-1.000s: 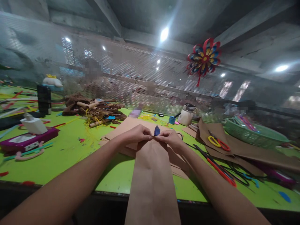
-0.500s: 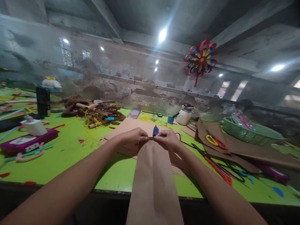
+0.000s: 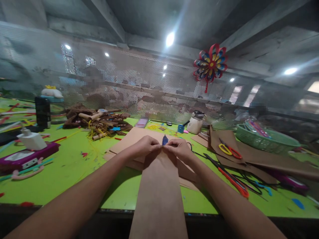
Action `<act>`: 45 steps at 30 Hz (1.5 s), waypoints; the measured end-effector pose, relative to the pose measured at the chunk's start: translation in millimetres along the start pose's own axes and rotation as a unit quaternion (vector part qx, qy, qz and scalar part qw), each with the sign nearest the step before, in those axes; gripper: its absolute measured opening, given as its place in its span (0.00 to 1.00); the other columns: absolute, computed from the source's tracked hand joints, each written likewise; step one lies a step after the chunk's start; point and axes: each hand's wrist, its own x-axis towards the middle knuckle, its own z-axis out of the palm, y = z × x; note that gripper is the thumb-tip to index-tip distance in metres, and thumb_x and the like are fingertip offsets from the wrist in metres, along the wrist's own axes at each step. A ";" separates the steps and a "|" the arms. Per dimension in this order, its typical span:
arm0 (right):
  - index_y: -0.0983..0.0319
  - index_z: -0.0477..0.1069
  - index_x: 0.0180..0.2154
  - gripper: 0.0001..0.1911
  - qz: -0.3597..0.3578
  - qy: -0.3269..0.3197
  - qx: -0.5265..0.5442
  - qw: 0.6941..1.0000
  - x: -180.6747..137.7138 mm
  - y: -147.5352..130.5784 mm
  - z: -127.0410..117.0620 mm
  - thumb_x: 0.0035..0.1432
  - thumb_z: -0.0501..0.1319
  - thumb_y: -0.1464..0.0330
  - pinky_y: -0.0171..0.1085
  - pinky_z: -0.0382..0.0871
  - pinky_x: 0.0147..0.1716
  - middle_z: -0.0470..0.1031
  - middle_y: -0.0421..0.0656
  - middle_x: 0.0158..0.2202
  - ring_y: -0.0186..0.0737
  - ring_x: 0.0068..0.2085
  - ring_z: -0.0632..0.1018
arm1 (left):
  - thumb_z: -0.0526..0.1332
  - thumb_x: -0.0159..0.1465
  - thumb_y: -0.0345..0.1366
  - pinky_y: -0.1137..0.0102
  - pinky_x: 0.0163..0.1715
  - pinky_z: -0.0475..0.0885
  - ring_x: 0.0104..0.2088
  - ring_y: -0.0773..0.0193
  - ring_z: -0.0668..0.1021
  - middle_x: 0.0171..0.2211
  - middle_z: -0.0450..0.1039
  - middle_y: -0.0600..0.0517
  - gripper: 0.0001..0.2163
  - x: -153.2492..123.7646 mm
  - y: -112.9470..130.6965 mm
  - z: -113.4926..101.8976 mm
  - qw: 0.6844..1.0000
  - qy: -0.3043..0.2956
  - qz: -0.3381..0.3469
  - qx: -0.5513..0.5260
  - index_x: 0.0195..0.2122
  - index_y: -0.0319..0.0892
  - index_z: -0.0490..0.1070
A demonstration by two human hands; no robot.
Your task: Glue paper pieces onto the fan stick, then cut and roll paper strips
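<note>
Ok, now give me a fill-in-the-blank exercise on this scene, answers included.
The left hand and right hand pinch the end of a strip of brown ____.
The tabletop is coloured bright ____.
The smaller scissors have one orange-red handle loop and one ____ loop.

Missing words: paper; green; yellow.

Craft workshop (scissors [image 3: 230, 152], brown paper [image 3: 159, 199], a green worktable [image 3: 67, 166]).
</note>
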 end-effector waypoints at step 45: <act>0.65 0.67 0.18 0.20 0.073 0.025 0.096 0.992 0.7 8.5 -16.7 0.34 0.71 0.57 0.31 0.44 0.18 0.62 0.34 0.13 0.25 0.17 0.57 | 0.51 0.61 0.52 0.75 0.19 0.55 0.17 0.71 0.62 0.15 0.61 0.57 0.21 -5.8 -2.4 -3.7 0.997 -0.072 0.011 -0.034 0.26 0.38 0.69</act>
